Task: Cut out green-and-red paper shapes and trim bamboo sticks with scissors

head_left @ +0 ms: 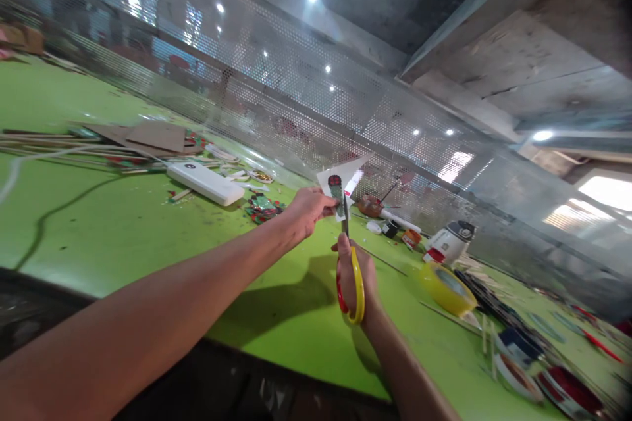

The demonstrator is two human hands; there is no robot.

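In the head view my left hand (pixel 312 205) pinches a white piece of paper (pixel 351 170) that bears a dark green and red printed figure (pixel 335 187). My right hand (pixel 363 270) grips a pair of scissors (pixel 357 293) by their red and yellow handles. The scissor blades point up and touch the paper beside the printed figure, close to my left fingertips. Both hands are raised over the green table (pixel 291 322). How far apart the blades stand is hard to make out.
Left of my hands lie a white power bank (pixel 205 182), a heap of green and red cut pieces (pixel 264 208) and cardboard sheets (pixel 158 136). To the right are a yellow tape roll (pixel 447 288), a white container (pixel 450 241), small paint jars (pixel 411 237) and thin sticks. A perforated screen (pixel 296 92) borders the far side.
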